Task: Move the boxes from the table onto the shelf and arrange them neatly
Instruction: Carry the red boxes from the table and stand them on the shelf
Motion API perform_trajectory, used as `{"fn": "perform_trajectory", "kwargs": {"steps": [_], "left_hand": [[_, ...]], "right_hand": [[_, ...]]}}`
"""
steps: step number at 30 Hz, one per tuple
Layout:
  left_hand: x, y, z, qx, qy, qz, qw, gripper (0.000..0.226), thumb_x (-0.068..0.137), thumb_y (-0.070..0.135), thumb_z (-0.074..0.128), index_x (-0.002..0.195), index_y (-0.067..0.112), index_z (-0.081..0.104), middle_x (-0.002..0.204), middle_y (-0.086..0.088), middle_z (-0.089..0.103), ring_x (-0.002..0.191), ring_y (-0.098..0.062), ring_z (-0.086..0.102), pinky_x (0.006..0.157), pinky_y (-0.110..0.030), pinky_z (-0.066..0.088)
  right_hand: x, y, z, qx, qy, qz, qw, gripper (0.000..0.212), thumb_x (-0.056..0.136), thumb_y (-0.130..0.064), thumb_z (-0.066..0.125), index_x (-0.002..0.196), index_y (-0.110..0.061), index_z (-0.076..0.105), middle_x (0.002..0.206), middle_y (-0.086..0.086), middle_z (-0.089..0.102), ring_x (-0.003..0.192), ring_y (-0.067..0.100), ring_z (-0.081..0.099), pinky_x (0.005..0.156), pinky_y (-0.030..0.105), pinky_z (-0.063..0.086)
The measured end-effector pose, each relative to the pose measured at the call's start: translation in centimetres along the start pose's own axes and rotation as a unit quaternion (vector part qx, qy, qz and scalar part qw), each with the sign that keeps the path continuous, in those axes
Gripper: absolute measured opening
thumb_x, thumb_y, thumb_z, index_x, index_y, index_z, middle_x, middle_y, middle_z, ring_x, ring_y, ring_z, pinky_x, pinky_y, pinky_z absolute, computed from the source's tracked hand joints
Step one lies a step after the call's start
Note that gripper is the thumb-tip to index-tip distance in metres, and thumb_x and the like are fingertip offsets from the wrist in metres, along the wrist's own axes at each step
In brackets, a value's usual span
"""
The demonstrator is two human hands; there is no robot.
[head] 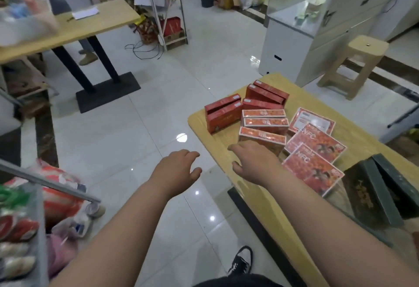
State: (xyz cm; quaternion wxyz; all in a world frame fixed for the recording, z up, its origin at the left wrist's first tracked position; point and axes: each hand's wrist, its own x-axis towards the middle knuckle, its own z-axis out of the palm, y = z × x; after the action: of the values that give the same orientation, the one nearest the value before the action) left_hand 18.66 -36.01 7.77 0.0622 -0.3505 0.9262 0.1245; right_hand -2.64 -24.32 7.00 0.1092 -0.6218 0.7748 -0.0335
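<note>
Just beyond the right hand [254,159], at the near edge of a cluster on the wooden table [249,198], stands the nearest orange box [261,138], set on its long edge. The right hand reaches over the table's corner with its back to the camera. Its thumb is held apart and its fingers are loosely bent downward in front of that box. It holds nothing, and whether the fingertips touch the box cannot be told. Behind the nearest box, farther from the hand, two more orange boxes [264,120] stand side by side, touching it. Past them, several darker red boxes [265,94] crowd the table's far corner. Ahead of the hand and to its left, a pair of red boxes [223,114] stands upright close to the table's edge. To the hand's right, three flat boxes [314,146] lie face up, overlapping one another, and beside the right forearm sit two dark green boxes [374,193]. The left hand [179,168] hangs over the tiled floor [136,139], just left of the table's edge and near the right hand, its fingers relaxed and slightly curved, thumb apart, gripping nothing. Left of the left forearm, the shelf [45,179] shows a grey metal rail with blurred packets below it.
</note>
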Motion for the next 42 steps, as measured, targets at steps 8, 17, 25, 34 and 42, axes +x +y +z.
{"fn": "perform_trajectory", "kwargs": {"steps": [8,17,25,34,42], "left_hand": [[11.6,-3.0,-1.2,-0.032,-0.013,-0.036,0.999,0.050,0.096,0.036,0.049,0.144,0.030,0.041,0.141,0.003,0.050,0.126,-0.021,0.049,0.093,-0.038,0.048],[27.8,-8.4,-0.6,-0.068,-0.072,0.052,0.994,0.067,0.089,0.018,0.056,0.148,0.042,0.033,0.147,0.000,0.040,0.123,-0.023,0.050,0.088,-0.039,0.051],[36.9,-9.2,3.0,-0.042,-0.171,0.215,0.961,0.066,0.089,0.027,0.060,0.148,0.037,0.034,0.154,-0.006,0.033,0.120,-0.031,0.054,0.087,-0.039,0.052],[37.9,-9.9,3.3,-0.202,-0.163,0.145,0.955,0.043,0.083,0.014,0.049,0.118,0.038,0.046,0.113,0.005,0.057,0.094,-0.020,0.057,0.068,-0.031,0.044],[32.4,-14.7,1.9,-0.435,-0.095,-0.109,0.889,0.040,0.082,0.013,0.054,0.107,0.043,0.058,0.087,0.010,0.068,0.080,-0.017,0.063,0.072,-0.033,0.050]], "right_hand": [[11.3,5.5,-3.1,-0.025,-0.002,-0.016,1.000,0.043,0.091,-0.034,0.051,0.131,-0.017,0.054,0.116,0.006,0.061,0.109,0.027,0.055,0.084,0.039,0.051],[23.6,10.0,-1.1,-0.065,-0.079,0.049,0.994,0.046,0.085,-0.032,0.055,0.129,-0.019,0.056,0.119,0.008,0.059,0.110,0.030,0.055,0.078,0.039,0.052],[27.8,11.5,1.3,-0.067,-0.118,0.142,0.981,0.039,0.088,-0.022,0.058,0.125,-0.019,0.051,0.119,0.010,0.054,0.110,0.034,0.052,0.070,0.035,0.041],[29.5,11.6,1.7,-0.069,-0.111,0.181,0.975,0.027,0.097,-0.025,0.051,0.123,-0.023,0.059,0.110,0.010,0.049,0.109,0.033,0.048,0.075,0.037,0.047],[28.0,10.5,1.7,0.063,-0.129,0.136,0.980,0.034,0.084,-0.029,0.066,0.117,-0.031,0.061,0.110,0.001,0.054,0.111,0.024,0.046,0.092,0.041,0.047]]}}
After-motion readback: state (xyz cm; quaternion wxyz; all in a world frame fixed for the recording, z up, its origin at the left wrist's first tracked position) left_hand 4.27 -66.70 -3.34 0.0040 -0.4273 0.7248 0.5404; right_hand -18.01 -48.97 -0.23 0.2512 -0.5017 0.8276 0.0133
